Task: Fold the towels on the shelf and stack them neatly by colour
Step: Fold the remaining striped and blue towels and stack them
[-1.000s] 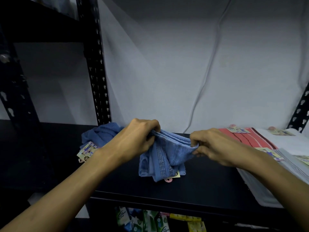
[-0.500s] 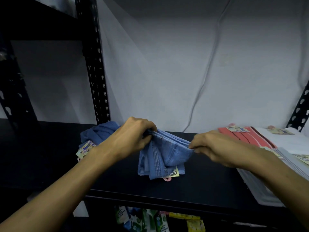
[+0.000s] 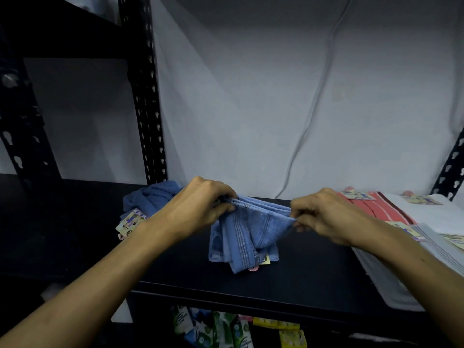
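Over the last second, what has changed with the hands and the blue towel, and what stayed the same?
The right hand drew its end of the blue terry towel rightward, away from the left hand, so the top edge is stretched wider and straighter between them. Both hands keep pinching that edge. The crumpled blue towel behind, the red striped towel and the black metal shelf stayed as they were.

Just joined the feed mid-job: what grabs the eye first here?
At centre, the left hand and right hand pinch the top edge of a blue towel, which hangs down to the black shelf. A second, crumpled blue towel lies behind the left wrist. On the right lie a red striped towel and white towels with paper tags.
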Demonstrator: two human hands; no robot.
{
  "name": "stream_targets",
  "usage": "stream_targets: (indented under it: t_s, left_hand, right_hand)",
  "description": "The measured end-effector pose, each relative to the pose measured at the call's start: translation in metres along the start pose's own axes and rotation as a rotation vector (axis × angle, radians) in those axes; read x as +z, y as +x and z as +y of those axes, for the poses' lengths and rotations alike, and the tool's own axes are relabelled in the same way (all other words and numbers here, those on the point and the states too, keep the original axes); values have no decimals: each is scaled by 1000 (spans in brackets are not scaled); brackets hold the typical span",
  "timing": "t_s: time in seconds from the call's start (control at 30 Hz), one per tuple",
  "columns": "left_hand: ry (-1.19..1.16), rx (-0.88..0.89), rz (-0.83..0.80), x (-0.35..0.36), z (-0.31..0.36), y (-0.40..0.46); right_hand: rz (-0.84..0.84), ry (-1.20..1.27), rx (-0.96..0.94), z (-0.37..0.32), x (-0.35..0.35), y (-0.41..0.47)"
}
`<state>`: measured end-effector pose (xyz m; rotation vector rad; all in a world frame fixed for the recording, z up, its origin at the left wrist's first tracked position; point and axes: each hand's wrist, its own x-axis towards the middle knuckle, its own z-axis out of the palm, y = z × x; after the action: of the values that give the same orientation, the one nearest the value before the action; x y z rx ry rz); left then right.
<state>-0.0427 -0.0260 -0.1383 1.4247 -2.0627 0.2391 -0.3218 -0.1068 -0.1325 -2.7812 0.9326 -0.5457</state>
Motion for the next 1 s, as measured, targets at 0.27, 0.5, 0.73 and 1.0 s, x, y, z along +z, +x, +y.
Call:
stream_targets:
  t_s: [0.27,0.5,0.73,1.0]
  left_hand:
    - [-79,25,78,-8,4,2]
    - [-87,84,52,-14,5,-5]
    - [7,191,125,-4,-1,-2]
    - [-67,80,133,6,-1,-6]
  right_hand:
    - [80,76,-14,-2,-21,4]
    - [222,220,-65,-1,-28,5]
    - [228,314,-65,-1,-29,7]
    - [223,269,-53,6,-19,15]
